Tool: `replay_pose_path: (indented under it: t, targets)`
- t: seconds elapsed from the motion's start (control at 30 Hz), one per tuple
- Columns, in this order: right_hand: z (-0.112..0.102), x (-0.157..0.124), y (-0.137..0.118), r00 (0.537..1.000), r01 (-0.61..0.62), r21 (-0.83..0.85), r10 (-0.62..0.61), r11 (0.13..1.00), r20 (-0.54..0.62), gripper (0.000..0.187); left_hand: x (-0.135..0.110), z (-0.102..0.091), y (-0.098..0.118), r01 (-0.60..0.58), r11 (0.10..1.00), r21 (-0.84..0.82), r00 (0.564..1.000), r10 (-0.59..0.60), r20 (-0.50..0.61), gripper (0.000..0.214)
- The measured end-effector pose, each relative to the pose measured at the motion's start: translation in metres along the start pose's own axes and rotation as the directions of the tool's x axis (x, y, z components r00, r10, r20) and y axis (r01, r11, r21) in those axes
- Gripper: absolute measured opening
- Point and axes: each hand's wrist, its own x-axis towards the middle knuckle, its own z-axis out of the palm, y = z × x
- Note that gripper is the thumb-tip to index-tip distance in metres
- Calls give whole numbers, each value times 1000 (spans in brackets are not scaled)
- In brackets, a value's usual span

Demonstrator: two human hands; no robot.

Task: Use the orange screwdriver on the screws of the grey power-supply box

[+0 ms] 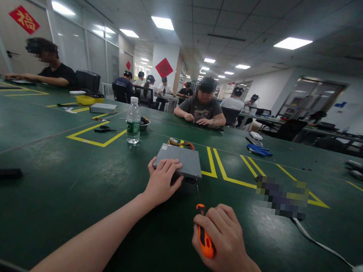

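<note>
A grey metal computer power supply (188, 160) lies on the green table in front of me, its coloured cables (180, 144) bunched at the far side. My left hand (163, 179) grips its left part, fingers over the top and thumb against the near face. An orange-and-black screwdriver (203, 235) is held by the handle in my right hand (221, 237). The thin shaft points up and away, its tip at the near right corner of the power supply. Whether the tip sits in a screw is too small to tell.
A water bottle (133, 122) stands beyond, left of the power supply, with a metal bowl (144, 124) behind it. Blue gloves (258, 150) lie far right. A blurred dark object (281, 198) with a white cable lies right. A person (202, 107) sits opposite.
</note>
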Motion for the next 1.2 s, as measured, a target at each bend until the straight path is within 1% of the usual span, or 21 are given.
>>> replay_pose_path:
  t: [0.1, 0.3, 0.4, 0.5, 0.57, 0.63, 0.7, 0.77, 0.83, 0.87, 0.9, 0.97, 1.03, 1.07, 1.1, 1.2]
  targets:
    - [1, 1, 0, 1000, -8, -9, 8, 1000, 10, 11, 0, -1, 1, -1, 1000, -5, 1000, 1, 5, 25]
    - [-5, 3, -2, 996, -59, 0, 59, 998, 73, 11, 1, -1, 0, -1, 1000, -12, 1000, 1, 5, 26]
    - [-6, 2, 0, 995, -85, 8, 84, 996, 51, 18, 0, -1, 0, 0, 1000, -13, 1000, 0, 3, 26]
    - [-5, -2, 2, 992, -122, 11, 122, 992, -4, 24, 0, 0, 0, 3, 1000, -14, 1000, -3, -1, 24]
    - [-5, -3, 1, 991, -130, 9, 130, 992, -13, 22, -1, 0, -2, 10, 1000, -17, 1000, -10, -16, 24]
    - [-5, -3, -2, 993, -119, 3, 118, 993, 6, 15, -1, 2, -4, 43, 998, -36, 997, -45, -59, 24]
    - [-6, -1, -6, 995, -102, 0, 101, 995, 24, 10, 0, 4, -9, 103, 990, -92, 986, -114, -122, 28]
    - [-7, 0, -8, 995, -97, 0, 97, 995, 22, 9, 1, 7, -14, 164, 967, -197, 963, -200, -180, 37]
    - [-9, 1, -8, 995, -101, -2, 101, 995, 21, 9, 3, 10, -20, 225, 912, -343, 930, -306, -204, 46]
    - [-9, 1, -7, 994, -102, -5, 103, 995, 24, 10, 4, 12, -23, 267, 869, -416, 906, -374, -198, 50]
    - [-10, 1, -6, 994, -105, -8, 106, 994, 29, 12, 4, 13, -25, 328, 811, -484, 876, -452, -165, 54]
    - [-11, 0, -3, 993, -112, -12, 113, 994, 33, 16, 5, 15, -31, 448, 700, -556, 826, -562, -42, 60]
    - [-12, -1, -1, 990, -139, -14, 139, 990, 16, 19, 4, 16, -35, 541, 605, -584, 782, -617, 85, 63]
    - [-12, -2, 0, 986, -165, -13, 165, 986, 6, 19, 4, 16, -37, 561, 581, -590, 773, -622, 123, 61]
    - [-12, -2, -1, 981, -196, -14, 196, 980, -1, 19, 3, 16, -39, 561, 569, -602, 780, -606, 154, 58]
    - [-13, -3, -6, 956, -294, -27, 294, 955, 10, 14, 2, 17, -43, 555, 554, -620, 790, -585, 185, 57]
